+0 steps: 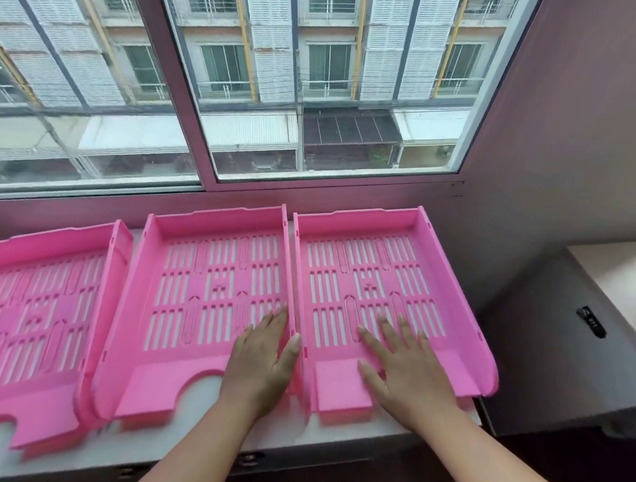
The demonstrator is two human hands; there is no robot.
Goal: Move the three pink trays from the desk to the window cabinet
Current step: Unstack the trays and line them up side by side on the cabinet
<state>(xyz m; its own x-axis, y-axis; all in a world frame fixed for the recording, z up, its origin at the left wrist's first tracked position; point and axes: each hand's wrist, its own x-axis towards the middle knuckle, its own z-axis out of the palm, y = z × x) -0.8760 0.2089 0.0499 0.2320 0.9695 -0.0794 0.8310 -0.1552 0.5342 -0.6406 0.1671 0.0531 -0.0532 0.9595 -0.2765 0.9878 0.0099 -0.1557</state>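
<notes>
all three trays — left (pixel 34 296), middle (pixel 207 293), right (pixel 366 282) — sit on the cabinet (pixel 351 437); task looks done. left hand (pixel 259 364) and right hand (pixel 405 375) rest flat, fingers spread, gripping nothing.

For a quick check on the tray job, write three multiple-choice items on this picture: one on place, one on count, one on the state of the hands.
1. Where do the pink trays lie?
A. On the floor
B. On the white cabinet top under the window
C. Stacked on the desk at right

2. How many pink trays are in view?
A. One
B. Two
C. Three

3. How are the two hands?
A. Flat and open on the trays
B. Closed in fists in the air
C. Both lifting one tray

Key:
1 B: the left tray, middle tray and right tray lie side by side on the cabinet top below the window.
2 C: three show, the left one cut by the frame edge.
3 A: the left hand lies in the middle tray, thumb over its right wall; the right hand lies spread in the right tray.
</notes>
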